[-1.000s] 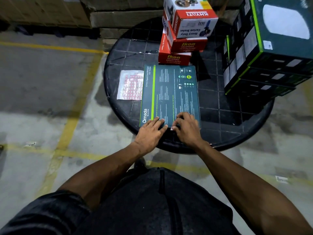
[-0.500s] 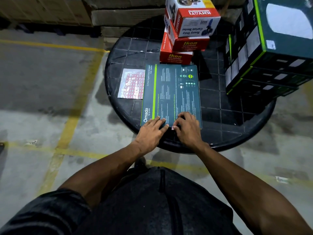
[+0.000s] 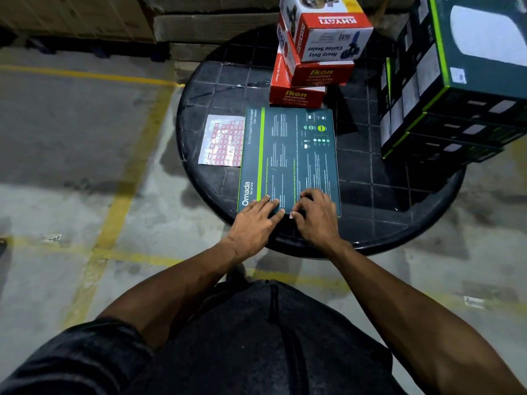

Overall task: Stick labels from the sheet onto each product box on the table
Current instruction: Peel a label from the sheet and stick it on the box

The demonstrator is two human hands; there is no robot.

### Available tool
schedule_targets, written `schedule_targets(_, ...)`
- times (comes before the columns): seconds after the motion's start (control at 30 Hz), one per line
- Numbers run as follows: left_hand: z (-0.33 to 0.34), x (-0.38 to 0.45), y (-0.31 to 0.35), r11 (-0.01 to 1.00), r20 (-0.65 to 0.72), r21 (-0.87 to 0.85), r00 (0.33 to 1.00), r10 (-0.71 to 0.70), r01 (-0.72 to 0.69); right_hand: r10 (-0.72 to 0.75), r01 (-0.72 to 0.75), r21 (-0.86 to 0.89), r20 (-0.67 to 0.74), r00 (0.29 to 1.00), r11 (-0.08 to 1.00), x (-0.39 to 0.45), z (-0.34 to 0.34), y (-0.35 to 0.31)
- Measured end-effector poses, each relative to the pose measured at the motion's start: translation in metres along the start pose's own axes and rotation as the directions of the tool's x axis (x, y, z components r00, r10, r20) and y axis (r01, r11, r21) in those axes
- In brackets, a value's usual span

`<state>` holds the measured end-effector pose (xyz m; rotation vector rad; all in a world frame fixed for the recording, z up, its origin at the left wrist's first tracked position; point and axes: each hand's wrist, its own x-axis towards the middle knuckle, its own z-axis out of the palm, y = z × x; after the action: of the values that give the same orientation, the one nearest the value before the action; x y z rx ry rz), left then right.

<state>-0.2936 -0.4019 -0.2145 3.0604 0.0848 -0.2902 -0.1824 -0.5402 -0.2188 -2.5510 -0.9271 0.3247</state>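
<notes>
A grey concrete floor [image 3: 71, 143] fills the room, stained in patches and crossed by worn yellow lines [image 3: 114, 212]. Brown cartons [image 3: 85, 18] stand along the far wall. On the floor sits a round black table [image 3: 399, 206], its top marked off in a square tile pattern, its rim glossy.

At the table's right edge rises a stack of dark green boxes [image 3: 456, 95] with lime stripes, the top one showing a white oval panel. At the far edge, near the middle, is a stack of red and white boxes [image 3: 310, 67]: two red Ikon tape dispenser boxes below, a Khyati carton sealer box on top, set at a slant.

A flat dark teal Omada box [image 3: 288, 158] lies in the middle of the table, its near end reaching the near edge. Touching its left side lies the label sheet [image 3: 221, 141], with rows of red-bordered labels, some spots bare.

The left hand [image 3: 256, 220] lies on the near left corner of the Omada box, fingers straight and lightly spread, pressing down. The right hand [image 3: 316, 218] lies beside it on the near edge of the box, fingers bent at the knuckles and pressing on the box; a small pale piece [image 3: 291, 215] shows by the thumb, too small to tell what it is.
</notes>
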Motion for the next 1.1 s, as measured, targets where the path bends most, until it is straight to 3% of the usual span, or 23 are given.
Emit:
schedule_targets(0.4, -0.001, 0.001, 0.0, 1.0, 0.021, 0.019, 1.0, -0.003, 0.002, 0.156, -0.163, 0.093, 0.071, 0.985, 0.982, 0.011, -0.008, -0.008)
schedule_targets(0.7, 0.001, 0.001, -0.001, 0.999, 0.036, 0.05, 0.999, -0.003, 0.001, 0.194, -0.206, 0.075, 0.14, 0.971, 0.976, 0.021, -0.018, -0.011)
schedule_targets(0.87, 0.002, 0.001, 0.0, 0.998, 0.031, 0.054, 0.999, -0.012, 0.01, 0.162, -0.205, 0.201, 0.212, 0.964, 0.958, 0.029, -0.027, -0.002)
schedule_targets(1.1, 0.006, 0.002, -0.002, 0.995, 0.03, 0.096, 1.0, -0.008, 0.005, 0.181, -0.207, 0.121, 0.199, 0.963, 0.971, 0.027, -0.018, -0.005)
